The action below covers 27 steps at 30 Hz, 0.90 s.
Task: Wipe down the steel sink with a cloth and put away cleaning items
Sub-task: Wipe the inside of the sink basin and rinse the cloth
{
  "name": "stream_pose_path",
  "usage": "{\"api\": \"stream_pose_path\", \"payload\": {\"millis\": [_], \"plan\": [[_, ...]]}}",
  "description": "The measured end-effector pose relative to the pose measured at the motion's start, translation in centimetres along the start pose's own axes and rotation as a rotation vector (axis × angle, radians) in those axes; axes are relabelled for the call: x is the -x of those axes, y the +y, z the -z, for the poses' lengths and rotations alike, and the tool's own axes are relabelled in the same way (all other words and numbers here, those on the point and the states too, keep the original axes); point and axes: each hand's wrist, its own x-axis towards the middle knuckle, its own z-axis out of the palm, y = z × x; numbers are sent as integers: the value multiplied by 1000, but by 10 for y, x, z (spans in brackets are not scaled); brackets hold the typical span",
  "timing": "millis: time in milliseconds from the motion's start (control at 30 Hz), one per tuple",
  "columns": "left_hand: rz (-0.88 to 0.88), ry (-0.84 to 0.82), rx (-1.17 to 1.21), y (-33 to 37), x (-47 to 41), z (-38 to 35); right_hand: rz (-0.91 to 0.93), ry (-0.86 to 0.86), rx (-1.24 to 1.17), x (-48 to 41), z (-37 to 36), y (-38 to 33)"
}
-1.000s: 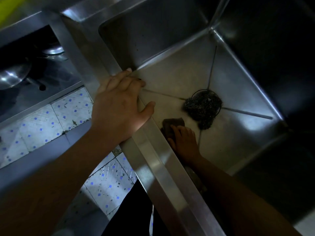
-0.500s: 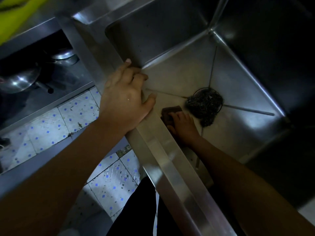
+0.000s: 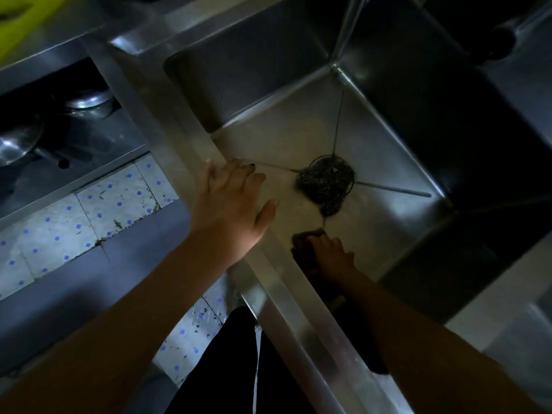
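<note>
— As you look down, what lies at your far left?

— Steel pots [image 3: 21, 141] on a dark shelf [image 3: 98, 135], and below them a pale tiled floor [image 3: 89, 210] with blue specks. A yellow-green patch [image 3: 18, 16] shows in the top corner; I cannot tell what it is.

— And your left hand?

— My left hand [image 3: 233, 210] rests flat on the near rim [image 3: 301, 333] of the sink [image 3: 254, 70], fingers straight and spread wide, thumb out toward the inside. It holds nothing. The fingertips reach past the rim's inner edge.

— What is below your arms?

— Black trousers [image 3: 227, 372], just beside the rim on the floor side.

— Where is the cloth?

— Down in the sink, on its bottom, close against the near wall. The cloth [image 3: 306, 236] is dark brown, and my right hand [image 3: 331, 258] is on top of it, fingers bent over it and pressing it to the steel. Only its far edge shows past my fingertips.

— Anything else in there?

— A dark scourer [image 3: 325, 183] sits at the middle of the bottom, where four creases meet. It is near the cloth but apart from it, farther from me.

— And on the right?

— The sink's right wall lies in deep shadow, and beyond it a steel counter [image 3: 507, 309] shows, blurred.
</note>
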Motion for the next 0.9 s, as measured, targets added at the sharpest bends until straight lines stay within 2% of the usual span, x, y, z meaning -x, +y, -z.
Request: {"api": "stream_pose_path", "payload": {"millis": [100, 200, 400, 467, 567, 733, 900], "plan": [[47, 1, -3, 0, -4, -1, -141, 18, -166, 8, -10, -2], [58, -1, 9, 0, -5, 1, -177, 81, -305, 2, -11, -1], [68, 20, 38, 0, -4, 0, -360, 371, -665, -15, -3, 7], [68, 15, 32, 0, -4, 1, -401, 420, -723, -17, -1, 6], [68, 23, 40, 0, -3, 1, -468, 374, -738, -11, -7, 5], [62, 10, 63, 1, -2, 3, -567, 200, -806, 5, -19, 3], [52, -9, 67, 1, -3, 3, -656, 316, -867, 0, -10, 10]]}}
